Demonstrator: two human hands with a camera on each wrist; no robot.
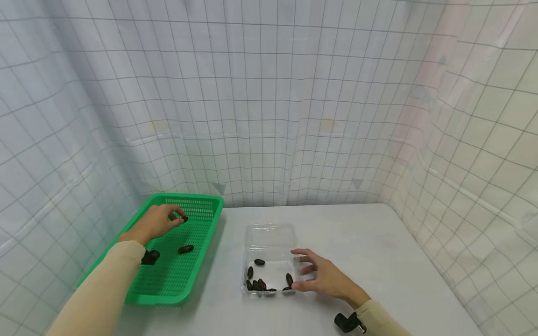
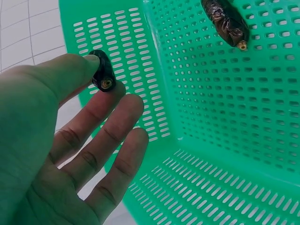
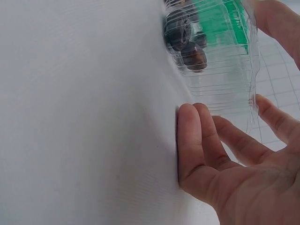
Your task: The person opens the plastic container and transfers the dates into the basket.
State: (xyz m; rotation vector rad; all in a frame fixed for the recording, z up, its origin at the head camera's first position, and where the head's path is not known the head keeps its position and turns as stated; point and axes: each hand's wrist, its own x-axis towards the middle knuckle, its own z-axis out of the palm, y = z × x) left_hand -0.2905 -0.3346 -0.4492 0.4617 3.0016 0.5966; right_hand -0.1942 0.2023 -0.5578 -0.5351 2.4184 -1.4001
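Far left of the clear box (image 1: 275,271), wrinkly white grid-lined sheeting (image 1: 38,116) hangs like a wall, and it runs along behind the box too. Also left of the box, a green basket (image 1: 168,282) sits on the white table (image 1: 349,238), one dark date (image 1: 186,249) in it, while the left hand (image 1: 155,222) pinches another date (image 2: 104,70) over it. The box itself is open, several dates (image 1: 259,262) inside. Right hand's (image 1: 321,276) at its right side, fingers spread. Further right, the sheeting looks kinda yellowish.
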